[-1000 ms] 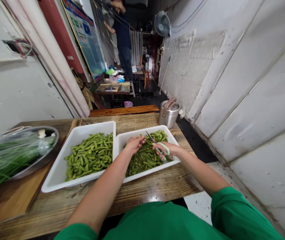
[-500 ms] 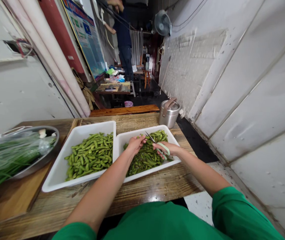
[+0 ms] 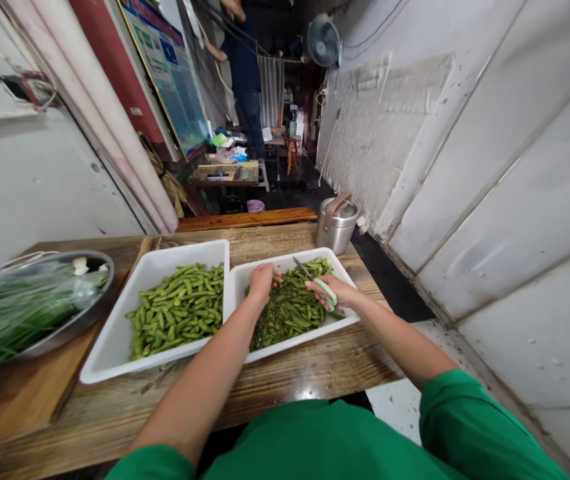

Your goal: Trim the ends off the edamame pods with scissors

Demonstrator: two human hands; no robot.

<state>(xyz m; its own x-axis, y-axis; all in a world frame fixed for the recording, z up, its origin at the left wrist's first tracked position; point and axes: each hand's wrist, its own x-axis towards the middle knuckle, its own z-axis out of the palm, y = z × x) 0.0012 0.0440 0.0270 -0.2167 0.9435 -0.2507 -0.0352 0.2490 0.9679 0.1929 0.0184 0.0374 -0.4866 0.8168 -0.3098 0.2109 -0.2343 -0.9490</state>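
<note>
My right hand (image 3: 333, 291) is closed around a pair of scissors (image 3: 325, 295) with pale green handles. The blades point up and left, close together, above the right white tray (image 3: 346, 319). That tray holds edamame pods (image 3: 292, 320), which look wet and dark. Over the tray's left part, my left hand (image 3: 263, 283) has its fingers pinched together on what looks like a single green pod, mostly hidden by the fingers. Beside it stands a left white tray (image 3: 109, 347), with a heap of brighter edamame pods (image 3: 185, 303).
A steel bowl (image 3: 107, 293) of bagged long green stalks (image 3: 29, 313) sits at the left on a wooden board (image 3: 39, 400). A lidded steel pot (image 3: 337, 227) stands at the table's far right corner. Further back, a person (image 3: 245, 80) stands by a cluttered low table (image 3: 225, 175).
My left hand has moved slightly left, away from the scissors. The scissors' blades and handles have come closer together. The view has shifted a little.
</note>
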